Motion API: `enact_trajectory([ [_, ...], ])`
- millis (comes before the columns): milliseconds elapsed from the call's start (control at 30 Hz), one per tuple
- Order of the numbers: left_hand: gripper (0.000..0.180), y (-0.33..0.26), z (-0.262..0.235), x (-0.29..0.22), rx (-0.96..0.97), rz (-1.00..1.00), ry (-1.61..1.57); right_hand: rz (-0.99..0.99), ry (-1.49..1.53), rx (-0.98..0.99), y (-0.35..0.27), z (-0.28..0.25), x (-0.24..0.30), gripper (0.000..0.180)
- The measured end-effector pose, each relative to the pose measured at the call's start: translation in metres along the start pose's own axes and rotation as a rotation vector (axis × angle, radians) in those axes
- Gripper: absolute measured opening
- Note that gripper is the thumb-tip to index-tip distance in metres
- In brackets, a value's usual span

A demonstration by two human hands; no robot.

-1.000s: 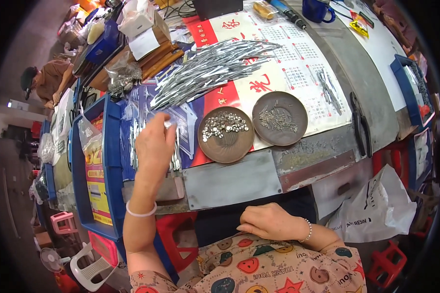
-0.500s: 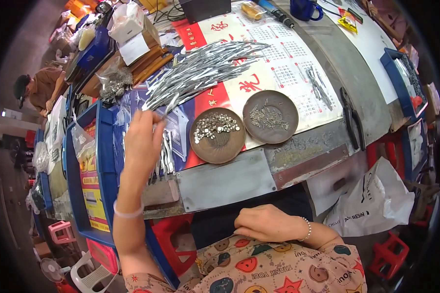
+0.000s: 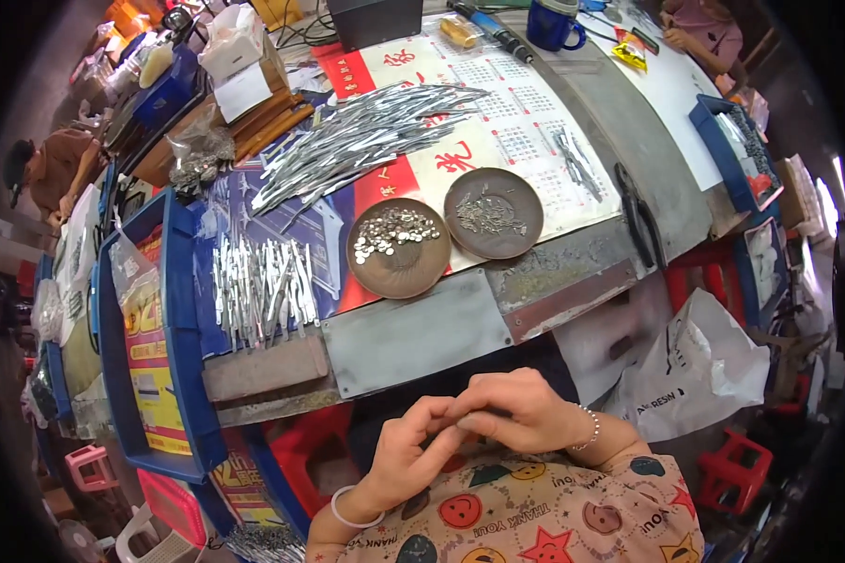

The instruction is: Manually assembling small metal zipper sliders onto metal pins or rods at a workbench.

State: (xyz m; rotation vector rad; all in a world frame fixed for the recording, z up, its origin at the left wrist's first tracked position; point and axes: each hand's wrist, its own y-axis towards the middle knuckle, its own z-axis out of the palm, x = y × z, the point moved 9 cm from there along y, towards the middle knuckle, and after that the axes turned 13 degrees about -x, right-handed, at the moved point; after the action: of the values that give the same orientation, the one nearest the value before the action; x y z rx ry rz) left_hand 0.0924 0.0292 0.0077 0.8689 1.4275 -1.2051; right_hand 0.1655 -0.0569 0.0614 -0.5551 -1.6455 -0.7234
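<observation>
My left hand [image 3: 411,452] and my right hand [image 3: 521,409] meet above my lap, just in front of the bench edge. Their fingers are closed and touch at the tips; anything pinched between them is hidden. Beyond them on the bench is a brown round dish [image 3: 399,281] with small shiny discs [image 3: 399,230]. A second brown dish [image 3: 516,248], touching its right side, has small thin metal pieces [image 3: 490,216]. Farther back lies a large heap of thin silvery metal strips [image 3: 357,141]. More strips [image 3: 265,291] lie in a rough row at the left.
A blue tray [image 3: 183,328] stands at the left bench edge. Black-handled pliers [image 3: 640,220] lie at the right, near a few loose strips [image 3: 577,164]. A white plastic bag [image 3: 699,371] hangs at the right front. A blue mug [image 3: 554,25] and a blue pen-shaped tool [image 3: 493,33] are at the back.
My left hand has come back from the metal strips on the left to meet my right hand above my lap. The view has shifted slightly, and the row of strips is now uncovered.
</observation>
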Motion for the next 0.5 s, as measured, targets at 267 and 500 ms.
enact_trajectory([
  [267,0.021,-0.006,0.012,0.025,0.085,-0.2,-0.336,-0.12,-0.716,-0.371,0.072,-0.114,-0.01,0.016],
  [500,0.019,-0.005,0.017,0.031,0.066,-0.295,-0.465,-0.153,-1.175,-0.083,0.121,-0.105,-0.059,0.014],
])
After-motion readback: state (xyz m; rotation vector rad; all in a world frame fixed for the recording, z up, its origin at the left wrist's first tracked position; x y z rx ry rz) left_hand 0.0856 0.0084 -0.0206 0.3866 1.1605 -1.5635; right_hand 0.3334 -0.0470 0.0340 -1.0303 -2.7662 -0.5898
